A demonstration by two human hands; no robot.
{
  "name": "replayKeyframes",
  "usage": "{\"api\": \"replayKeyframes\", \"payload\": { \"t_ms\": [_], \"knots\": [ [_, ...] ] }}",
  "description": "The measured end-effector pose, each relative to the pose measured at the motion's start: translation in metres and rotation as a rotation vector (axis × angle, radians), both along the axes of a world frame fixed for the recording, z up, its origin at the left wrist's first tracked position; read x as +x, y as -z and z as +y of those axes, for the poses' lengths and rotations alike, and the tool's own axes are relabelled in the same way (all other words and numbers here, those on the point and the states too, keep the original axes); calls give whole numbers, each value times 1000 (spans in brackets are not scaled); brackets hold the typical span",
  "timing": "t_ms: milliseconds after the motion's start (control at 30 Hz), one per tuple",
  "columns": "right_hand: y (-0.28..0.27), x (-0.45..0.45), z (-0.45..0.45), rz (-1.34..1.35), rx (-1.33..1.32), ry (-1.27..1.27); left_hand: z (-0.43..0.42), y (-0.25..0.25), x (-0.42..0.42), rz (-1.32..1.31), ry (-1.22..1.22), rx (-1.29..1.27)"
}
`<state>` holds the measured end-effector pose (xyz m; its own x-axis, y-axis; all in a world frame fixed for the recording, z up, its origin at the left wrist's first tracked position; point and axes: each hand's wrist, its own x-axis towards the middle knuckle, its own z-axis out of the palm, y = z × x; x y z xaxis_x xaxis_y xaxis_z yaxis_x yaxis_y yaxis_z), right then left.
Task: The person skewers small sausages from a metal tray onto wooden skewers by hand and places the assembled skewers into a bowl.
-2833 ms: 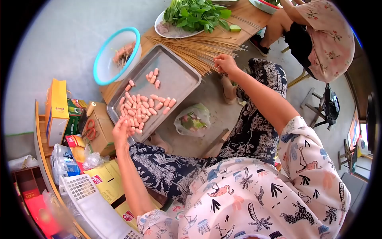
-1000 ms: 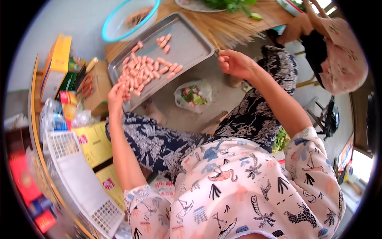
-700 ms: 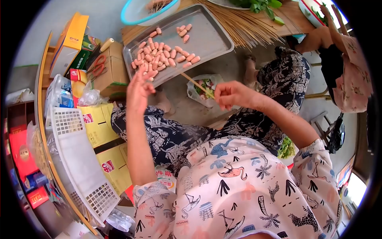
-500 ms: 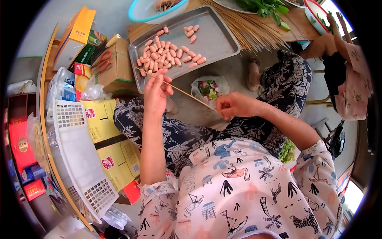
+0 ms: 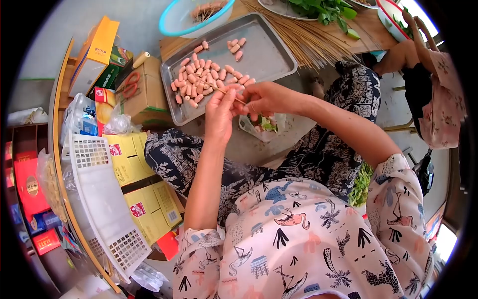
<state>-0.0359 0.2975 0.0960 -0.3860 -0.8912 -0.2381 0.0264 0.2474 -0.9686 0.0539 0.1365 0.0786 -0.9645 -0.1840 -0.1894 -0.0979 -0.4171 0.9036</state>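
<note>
My left hand [image 5: 222,110] and my right hand [image 5: 264,97] are close together in front of the metal tray [image 5: 264,37]. A thin wooden skewer [image 5: 211,85] runs between them, its tip pointing over the tray. My left fingers are pinched around it, and my right fingers grip its other end. Something pink shows at my left fingertips, too small to name surely. Many short pink sausages [image 5: 191,78] lie in the tray, mostly in its near left part, with a few apart [image 5: 234,46]. Loose skewers [image 5: 298,37] are fanned out beyond the tray.
A blue-rimmed bowl [image 5: 171,30] holds skewered sausages. Leafy greens [image 5: 323,10] lie on a plate at the back. Scissors [image 5: 131,84] rest on a cardboard box [image 5: 149,94] at left. A plastic bag of scraps [image 5: 266,130] is below the tray. Another person [image 5: 440,99] sits at right.
My right hand has brought a skewer from the pile over to my left hand. My left hand has moved right and away from the sausages, and the two hands now nearly meet.
</note>
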Motion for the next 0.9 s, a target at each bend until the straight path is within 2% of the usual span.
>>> {"api": "replayKeyframes", "payload": {
  "t_ms": [67, 133, 167, 200, 267, 333, 367, 400, 433, 467, 533, 600, 667, 700, 733, 800, 833, 867, 900],
  "knots": [
    [10, -10, 0, -28, -26, 70, -7, 10, -12, 6, -56, 41],
    [25, -28, 7, -236, -87, 231, -29, 22, -23, -28, -130, -102],
    [33, -37, 12, -220, -101, 259, -37, 28, -30, -66, -163, -256],
    [33, -42, 13, -226, -104, 266, -47, 38, -37, -71, -155, -260],
    [31, -50, 18, -188, -48, 434, -60, 56, -52, -80, -108, -722],
    [27, -51, 18, -173, -60, 478, -63, 75, -72, -105, -98, -776],
    [31, -52, 16, -177, -85, 474, -71, 96, -84, 8, -47, -1007],
    [33, -53, 14, -181, -109, 470, -68, 96, -90, 125, 5, -1235],
    [36, -53, 13, -168, -109, 464, -63, 97, -95, 98, 29, -1473],
    [36, -52, 13, -168, -105, 471, -49, 80, -94, 102, 35, -1469],
    [35, -48, 13, -170, -112, 456, -24, 53, -90, -118, 184, -1331],
    [33, -47, 13, -161, -115, 458, -25, 64, -97, -232, 185, -1205],
    [29, -46, 12, -166, -115, 444, -33, 74, -98, -154, 226, -1680],
    [26, -45, 12, -167, -114, 437, -43, 88, -102, -107, 224, -1708],
    [23, -44, 13, -164, -115, 437, -55, 101, -106, -105, 221, -1709],
    [14, -40, 14, -189, -121, 446, -62, 90, -108, -194, 183, -1258],
    [12, -39, 14, -189, -122, 445, -71, 82, -110, -411, 204, -821],
    [12, -38, 14, -195, -136, 436, -77, 67, -106, -411, 201, -822],
    [11, -37, 13, -201, -151, 423, -85, 56, -100, -351, 155, -475]
  ]
}}
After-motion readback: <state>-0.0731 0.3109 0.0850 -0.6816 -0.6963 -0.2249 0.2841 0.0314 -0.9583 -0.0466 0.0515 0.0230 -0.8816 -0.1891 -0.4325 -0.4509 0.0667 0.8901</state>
